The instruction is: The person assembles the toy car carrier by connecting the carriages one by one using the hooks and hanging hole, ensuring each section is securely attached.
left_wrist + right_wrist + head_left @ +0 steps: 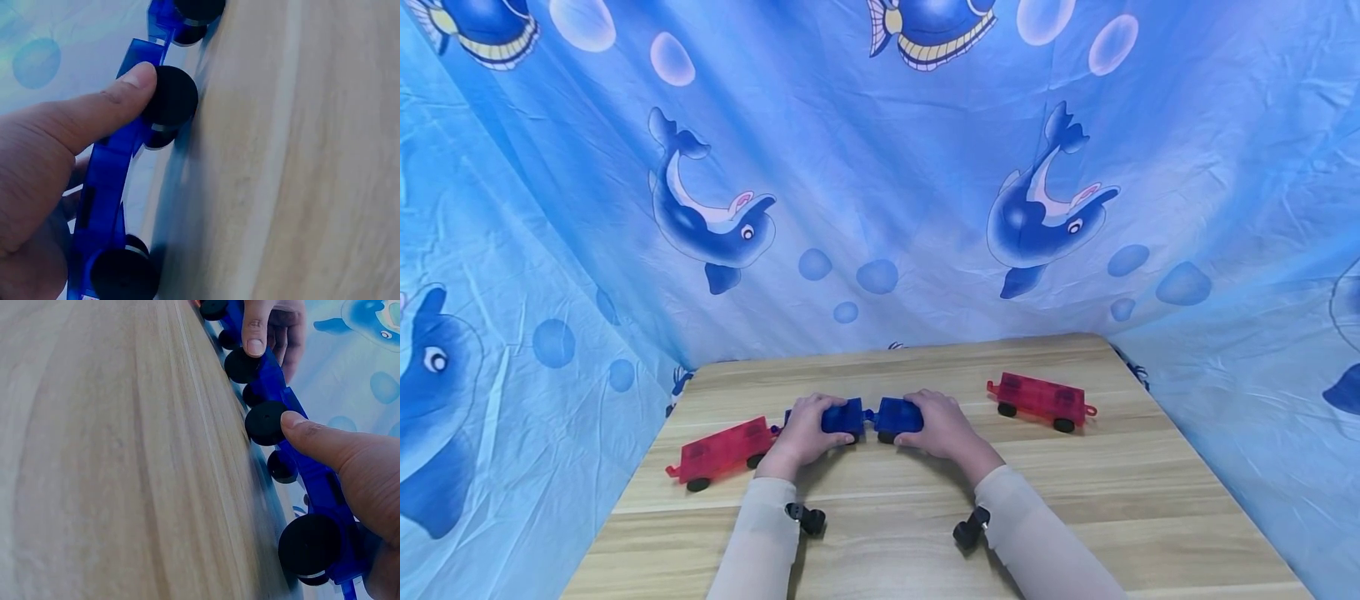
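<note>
Around a translucent blue toy train car [848, 414], my left hand [805, 432] grips with thumb on the near side and fingers over the far side. My right hand [942, 425] holds a second blue car [891, 416] the same way, its thumb at a black wheel [267, 424] in the right wrist view. The two blue cars sit end to end, their small couplings [869, 416] meeting between the hands. A red car [722, 454] stands at the left blue car's outer end, coupling against coupling. My hands hide much of both blue cars.
Another red car [1043, 400] stands apart on the right of the wooden table [880, 517]. A blue curtain [880, 200] with printed dolphins hangs behind the table and along both sides.
</note>
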Available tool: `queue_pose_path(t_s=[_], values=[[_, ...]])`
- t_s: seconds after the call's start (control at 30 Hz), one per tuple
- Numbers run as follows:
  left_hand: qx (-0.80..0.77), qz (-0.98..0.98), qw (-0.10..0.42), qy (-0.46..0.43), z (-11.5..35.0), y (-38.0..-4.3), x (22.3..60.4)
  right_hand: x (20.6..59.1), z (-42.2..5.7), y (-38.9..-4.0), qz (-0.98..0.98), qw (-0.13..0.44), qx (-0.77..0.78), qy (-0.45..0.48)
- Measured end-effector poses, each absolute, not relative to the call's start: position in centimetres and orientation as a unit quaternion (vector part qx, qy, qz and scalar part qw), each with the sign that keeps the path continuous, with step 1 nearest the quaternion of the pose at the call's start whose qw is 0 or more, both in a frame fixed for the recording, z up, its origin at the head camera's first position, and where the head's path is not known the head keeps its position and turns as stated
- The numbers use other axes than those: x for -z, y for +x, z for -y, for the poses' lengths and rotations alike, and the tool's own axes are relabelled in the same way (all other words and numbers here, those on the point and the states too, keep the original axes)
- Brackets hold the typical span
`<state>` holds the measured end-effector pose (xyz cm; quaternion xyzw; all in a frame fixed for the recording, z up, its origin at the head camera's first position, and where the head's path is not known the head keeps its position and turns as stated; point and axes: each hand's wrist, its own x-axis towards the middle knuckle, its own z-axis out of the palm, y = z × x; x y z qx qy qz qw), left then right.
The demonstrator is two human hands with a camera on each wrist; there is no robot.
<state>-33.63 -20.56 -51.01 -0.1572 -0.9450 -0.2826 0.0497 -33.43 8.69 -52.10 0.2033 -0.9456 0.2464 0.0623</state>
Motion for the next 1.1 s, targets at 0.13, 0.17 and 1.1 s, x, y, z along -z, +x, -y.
queue_pose_path(t_s=[0.13, 0.17, 1.1], values=[[0.280, 0.946, 0.049, -0.156, 20.6, -33.6, 51.0, 52.2, -8.7, -33.5, 0.946, 0.063, -0.246, 0.203], [0.280, 0.946, 0.049, -0.155, 20.6, -33.6, 51.0, 52.3, -8.7, -33.5, 0.945, 0.063, -0.247, 0.204], [0.279, 0.947, 0.038, -0.152, 20.9, -33.4, 50.8, 51.8, -10.4, -33.9, 0.942, 0.039, -0.264, 0.203]])
